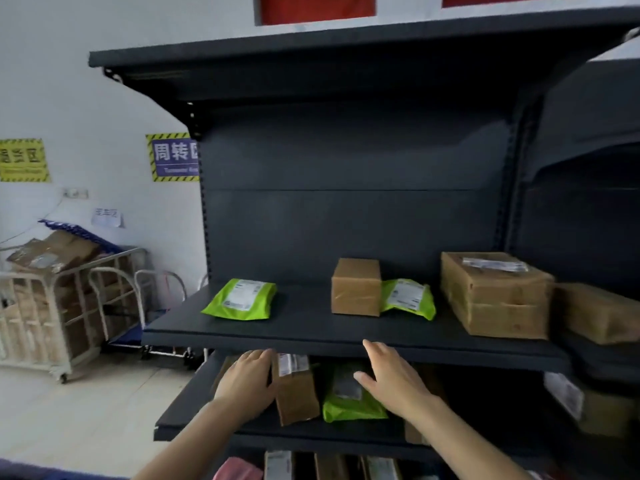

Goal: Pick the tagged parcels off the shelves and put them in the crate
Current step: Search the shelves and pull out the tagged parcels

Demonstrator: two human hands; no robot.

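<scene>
I face a dark metal shelf unit. On its upper shelf lie a green mailer, a small brown box, a second green mailer and a large brown box. On the shelf below stands a narrow brown box with a white label, next to a green mailer. My left hand lies against the left side of the narrow box, fingers curved onto it. My right hand hovers open over the lower green mailer. No crate is in view.
More brown boxes sit on the neighbouring shelves to the right, and parcels fill the bottom shelf. White wire roll cages full of cartons stand at the left by the wall. Pale floor lies open to the left.
</scene>
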